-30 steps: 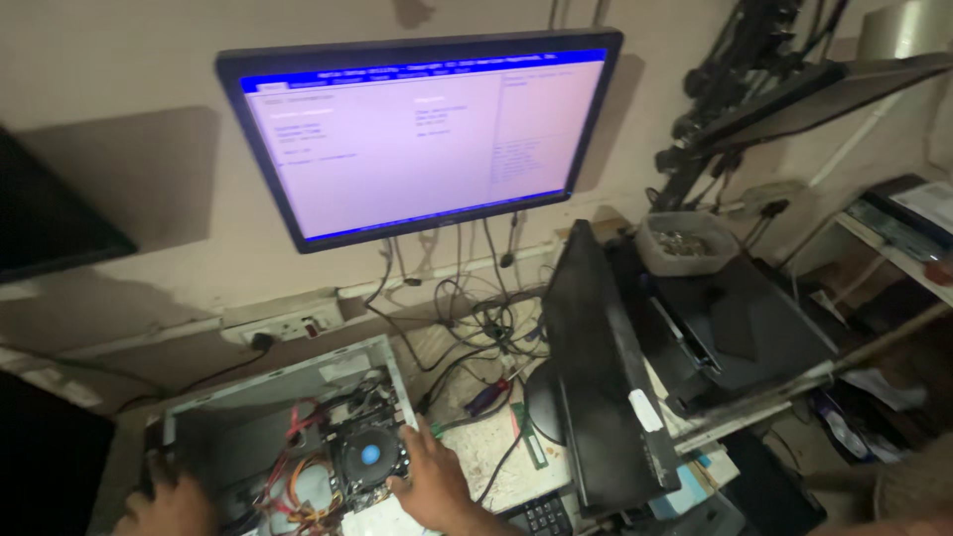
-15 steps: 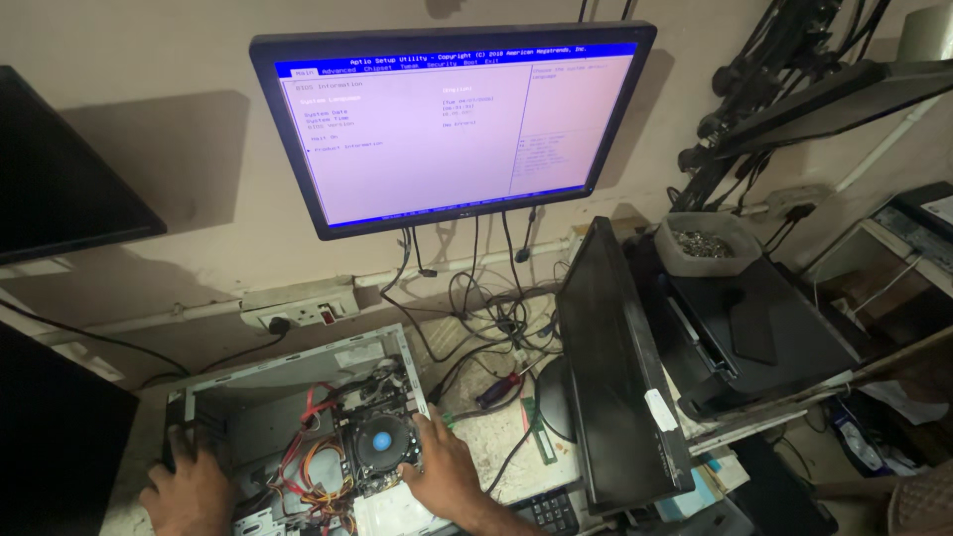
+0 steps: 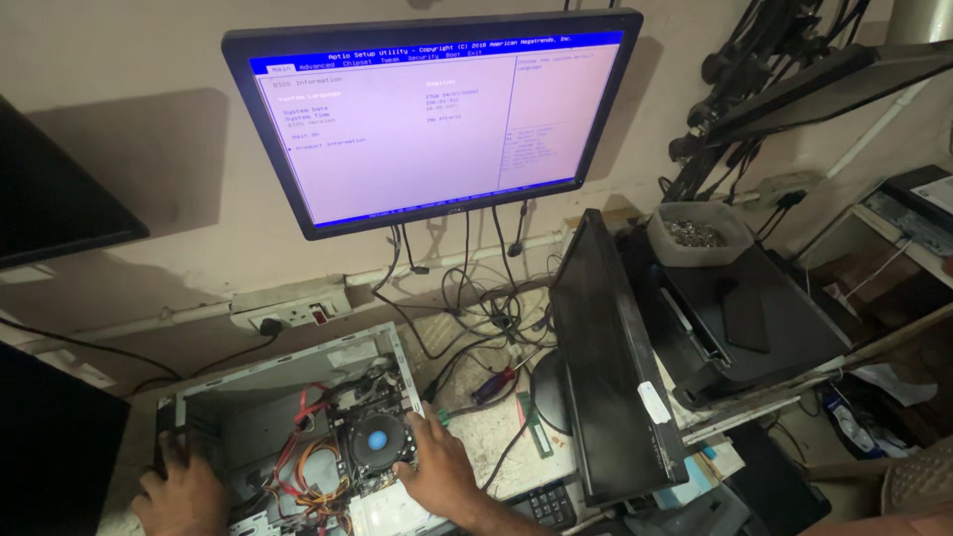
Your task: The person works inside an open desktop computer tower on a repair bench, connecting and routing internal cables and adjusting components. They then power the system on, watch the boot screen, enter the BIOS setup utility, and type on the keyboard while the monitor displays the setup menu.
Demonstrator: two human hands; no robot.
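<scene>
Left hand [image 3: 184,496] grips open computer case [image 3: 248,382]; right hand [image 3: 442,471] beside cooler fan [image 3: 377,442].

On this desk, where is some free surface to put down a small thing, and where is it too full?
One bare patch lies on the desk between the open computer case and the leaning black monitor, near the right hand. Behind it, tangled cables crowd the surface. A screwdriver and a green memory stick narrow the patch. The left hand rests on the case.

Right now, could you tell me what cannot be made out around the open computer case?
- Head view: left hand is cut off by the bottom edge.
- Right hand covers the board beneath it.
- Parts under the cooler fan are hidden.
- Wires in the computer case: ends too tangled to trace.
</scene>
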